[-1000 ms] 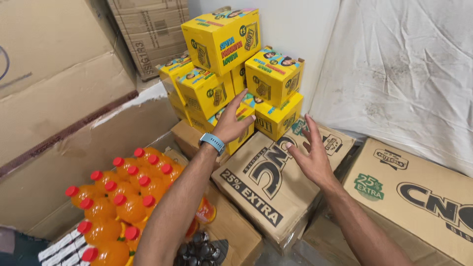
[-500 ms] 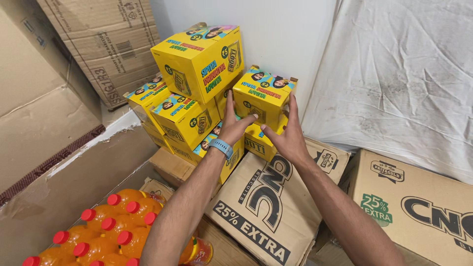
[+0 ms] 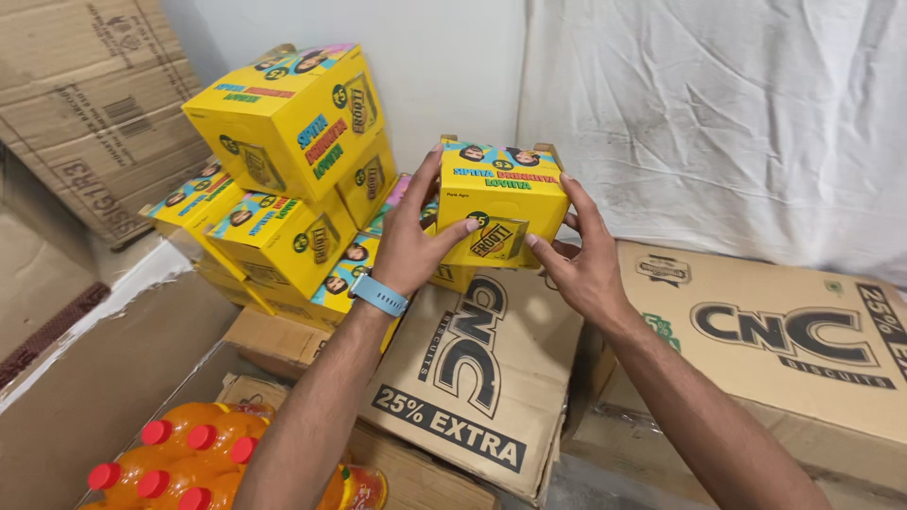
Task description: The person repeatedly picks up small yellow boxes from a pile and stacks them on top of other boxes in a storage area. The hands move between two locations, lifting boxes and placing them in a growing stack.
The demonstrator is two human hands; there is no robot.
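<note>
Glossy yellow carton (image 3: 501,203), boxy printed cardboard, held above the brown corrugated box (image 3: 472,373), right of the yellow carton stack (image 3: 283,189). Left hand (image 3: 411,241) clamps its left side, thumb across the front; right hand (image 3: 581,260) grips the right side, fingers splayed, wrist bent up. Carton's back and base hidden. Orange bottles (image 3: 184,463), red caps, cut off at the bottom edge.

Small carton (image 3: 501,203) is sitting betw. left hand (image 3: 411,247) & right hand (image 3: 581,260), above the big cardboard box (image 3: 472,368). Carton stack (image 3: 283,189) is standing left of it, bottles (image 3: 179,463) lying lower left, sheet (image 3: 718,123) hanging behind right.
</note>
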